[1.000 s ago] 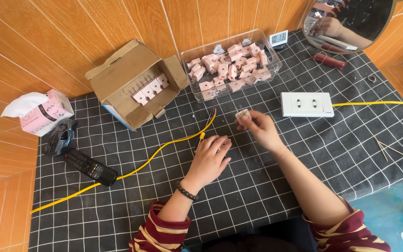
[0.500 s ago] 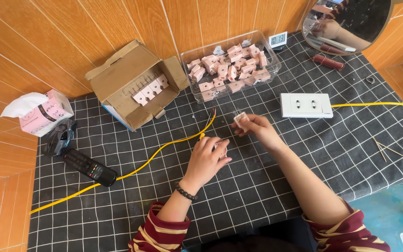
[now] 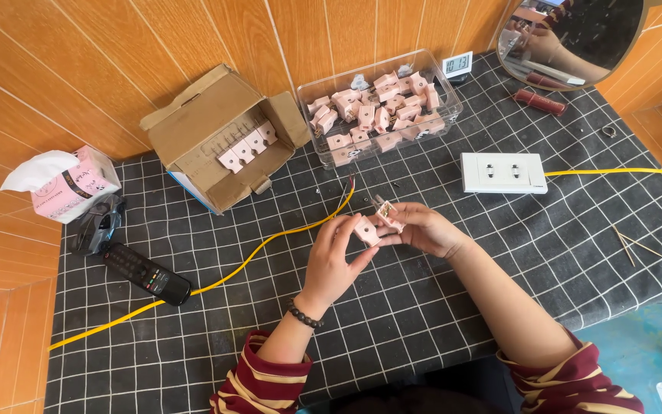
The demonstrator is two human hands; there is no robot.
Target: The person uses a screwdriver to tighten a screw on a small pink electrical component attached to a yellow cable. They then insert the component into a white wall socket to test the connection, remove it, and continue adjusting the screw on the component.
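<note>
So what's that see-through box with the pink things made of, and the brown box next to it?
The see-through box looks like clear hard plastic: glossy, and the pink pieces show through its walls. The brown box looks like cardboard: matt, with folded flaps and creases.

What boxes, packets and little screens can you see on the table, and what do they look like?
Cardboard box: back left of the table, brown, flaps open, pink plug parts inside.
Clear plastic tub: back middle, see-through, full of pink parts.
Tissue pack: far left, pink, a white tissue sticking out.
Small digital clock: behind the tub, white, pale screen.
Remote control: left, black, long, beside a yellow cable.
</note>
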